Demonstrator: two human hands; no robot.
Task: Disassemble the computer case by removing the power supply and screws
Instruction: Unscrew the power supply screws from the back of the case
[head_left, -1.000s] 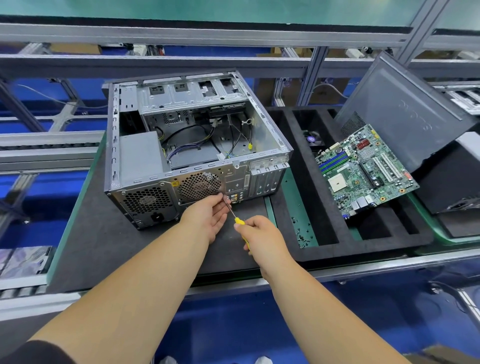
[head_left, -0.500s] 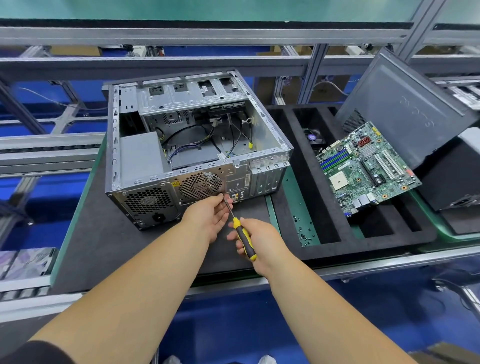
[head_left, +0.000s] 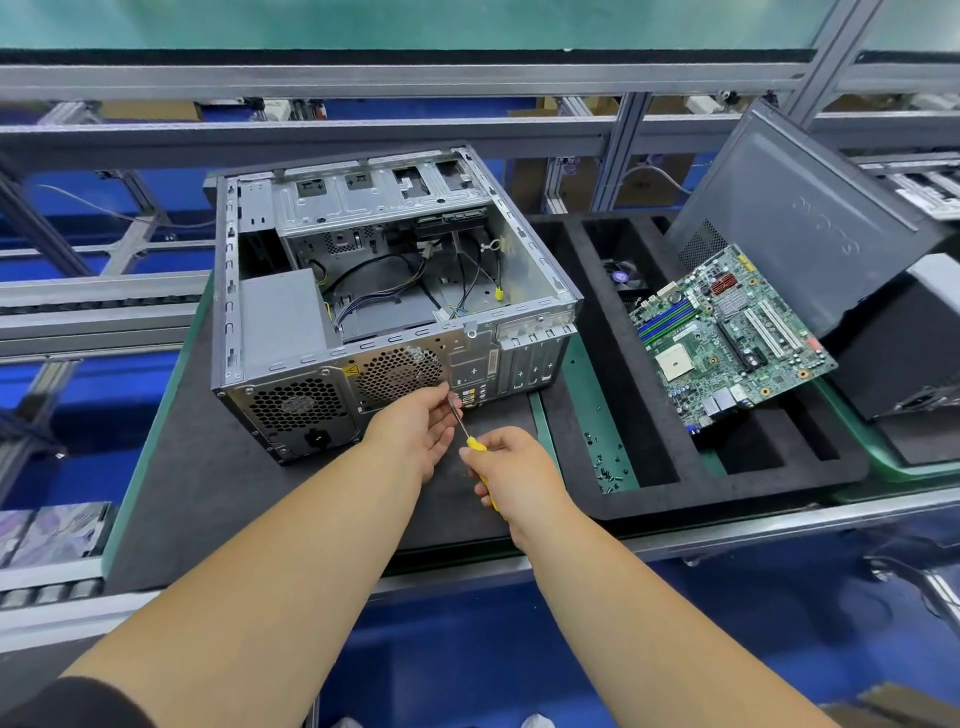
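The computer case (head_left: 395, 306) is lying open on its side, motherboard (head_left: 727, 343) already sitting out to its right. The right hand (head_left: 514, 473) is gripping the screwdriver (head_left: 470, 441) at the case's rear panel; the left hand (head_left: 415, 431) is pinching its shaft, probably steadying the tip. The power supply (head_left: 280, 322) is sitting inside the case's left corner, waiting.

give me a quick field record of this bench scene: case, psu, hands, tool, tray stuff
case: open grey metal computer case lying on its side on the dark mat
power supply: grey metal power supply box in the case's near-left corner
left hand: left hand, fingers pinching the screwdriver shaft at the rear panel
right hand: right hand gripping the handle
tool: yellow-handled screwdriver
tray: black foam tray holding the green motherboard
loose screws: small dark screws on a green strip
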